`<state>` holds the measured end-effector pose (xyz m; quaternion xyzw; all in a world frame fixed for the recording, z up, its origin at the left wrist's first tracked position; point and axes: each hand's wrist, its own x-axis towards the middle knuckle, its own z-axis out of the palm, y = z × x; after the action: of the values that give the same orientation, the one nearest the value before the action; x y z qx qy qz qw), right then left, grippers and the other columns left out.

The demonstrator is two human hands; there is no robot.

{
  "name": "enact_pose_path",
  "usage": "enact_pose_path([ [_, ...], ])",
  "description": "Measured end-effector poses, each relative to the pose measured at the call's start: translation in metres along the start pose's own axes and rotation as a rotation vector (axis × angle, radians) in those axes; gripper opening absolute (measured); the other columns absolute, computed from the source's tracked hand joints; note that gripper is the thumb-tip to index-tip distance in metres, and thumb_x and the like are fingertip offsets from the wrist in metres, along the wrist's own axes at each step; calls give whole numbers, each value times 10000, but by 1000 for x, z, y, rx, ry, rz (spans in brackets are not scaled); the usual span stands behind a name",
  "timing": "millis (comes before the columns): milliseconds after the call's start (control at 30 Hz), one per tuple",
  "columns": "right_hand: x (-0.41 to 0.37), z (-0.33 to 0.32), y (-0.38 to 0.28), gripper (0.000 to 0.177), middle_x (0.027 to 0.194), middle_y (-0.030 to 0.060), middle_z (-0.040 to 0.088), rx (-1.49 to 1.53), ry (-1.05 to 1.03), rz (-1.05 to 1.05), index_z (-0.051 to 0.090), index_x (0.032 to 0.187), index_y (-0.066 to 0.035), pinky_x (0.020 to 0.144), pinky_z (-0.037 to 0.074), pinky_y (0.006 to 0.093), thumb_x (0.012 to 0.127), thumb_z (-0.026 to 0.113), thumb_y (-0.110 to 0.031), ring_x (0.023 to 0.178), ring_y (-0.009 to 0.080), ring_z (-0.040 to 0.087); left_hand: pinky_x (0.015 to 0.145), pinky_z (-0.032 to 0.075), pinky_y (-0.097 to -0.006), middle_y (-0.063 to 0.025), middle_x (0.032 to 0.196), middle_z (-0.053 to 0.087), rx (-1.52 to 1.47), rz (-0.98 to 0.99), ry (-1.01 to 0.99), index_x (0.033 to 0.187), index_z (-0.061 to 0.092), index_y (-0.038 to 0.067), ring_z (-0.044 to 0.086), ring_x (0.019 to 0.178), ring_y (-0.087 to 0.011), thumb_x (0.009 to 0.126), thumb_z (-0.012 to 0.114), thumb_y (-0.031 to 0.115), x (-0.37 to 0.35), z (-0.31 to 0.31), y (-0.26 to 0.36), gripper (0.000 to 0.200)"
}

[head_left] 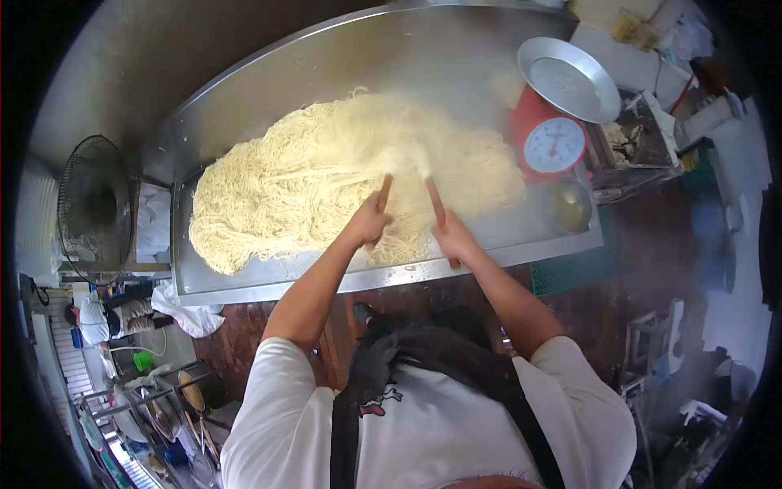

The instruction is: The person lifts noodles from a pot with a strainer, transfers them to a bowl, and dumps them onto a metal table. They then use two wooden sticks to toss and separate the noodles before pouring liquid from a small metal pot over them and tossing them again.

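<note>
While left hand (371, 222) grips wooden stick (385, 190), noodles (281, 191) spread beneath and beyond.

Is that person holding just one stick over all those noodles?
No, the left hand grips one wooden stick and the right hand grips a second stick, both by the noodles.

Haze blurs the right side of that pale yellow noodle heap (309, 179) for me. The left hand (371, 222) hides part of one slim brown wooden stick (385, 189); the right hand (454, 236), part of a second brown wooden stick (434, 197). The round white dial's (554, 145) figures are too small.
</note>
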<state>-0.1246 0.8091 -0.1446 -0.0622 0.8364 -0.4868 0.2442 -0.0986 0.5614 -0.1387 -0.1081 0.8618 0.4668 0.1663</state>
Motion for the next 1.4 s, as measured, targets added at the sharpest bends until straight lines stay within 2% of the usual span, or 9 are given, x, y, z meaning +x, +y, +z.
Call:
enact_pose_path([
  [67,-17,-34,-52,233,747,119,579,176,4,62,495,1030,-27,638,497,413,936,572,-227,686,244,599,399,411,-326,-169,860,628,-128,-86,-84,1395,405,-8,503,445,-147,812,665,42,10,1,70,640],
  [267,-23,-160,-23,221,736,53,544,-56,247,29,524,1061,-39,571,471,384,918,555,-205,633,174,559,1033,418,-373,-216,1343,548,207,304,91,1458,358,24,546,1189,-315,826,688,92,3,-52,10,716],
  [467,-195,-242,36,423,1060,236,618,-495,-89,86,518,1241,-4,860,469,429,863,639,-150,1027,360,610,950,477,-454,-248,1222,620,582,-252,-31,1440,408,78,586,1148,-419,818,688,142,-212,-142,-28,685],
  [667,-27,-43,124,339,985,246,627,-370,-127,-15,507,1154,7,814,465,489,908,570,-218,934,417,604,1034,426,-430,-300,1299,542,282,-146,12,1430,370,17,512,1236,-431,818,626,92,-109,-29,-93,668],
  [767,8,-5,1,246,801,228,616,-34,-45,-48,485,1027,0,668,496,464,889,577,-181,755,432,611,975,460,-386,-267,1227,597,59,90,86,1403,408,9,582,1155,-378,831,654,126,-36,-12,-27,634],
  [1000,-38,24,96,227,759,178,584,-188,133,-157,501,1057,-24,641,483,427,901,569,-175,712,335,609,965,468,-389,-238,1224,601,-16,-113,103,1429,380,43,593,1142,-349,837,677,135,-88,18,-72,669],
  [1033,-44,52,109,233,756,151,566,-225,156,-196,504,1046,-22,640,480,407,908,569,-198,712,294,594,763,485,-387,-187,1034,605,82,244,255,1422,379,49,593,865,-285,838,685,136,-66,44,-97,665],
  [1233,-73,-18,-66,238,672,-19,515,280,28,-87,539,1052,-55,478,415,305,943,607,-255,534,103,486,374,363,-302,-25,610,490,-393,83,40,1397,415,42,438,417,-130,857,659,86,-106,-18,63,595],
  [1400,-127,-111,-48,492,918,64,607,-139,258,-143,523,1278,-47,692,493,342,928,648,-370,784,152,571,1020,430,-387,-185,1329,573,294,33,32,1458,397,78,553,1206,-284,849,711,200,-187,-165,-21,696],
])
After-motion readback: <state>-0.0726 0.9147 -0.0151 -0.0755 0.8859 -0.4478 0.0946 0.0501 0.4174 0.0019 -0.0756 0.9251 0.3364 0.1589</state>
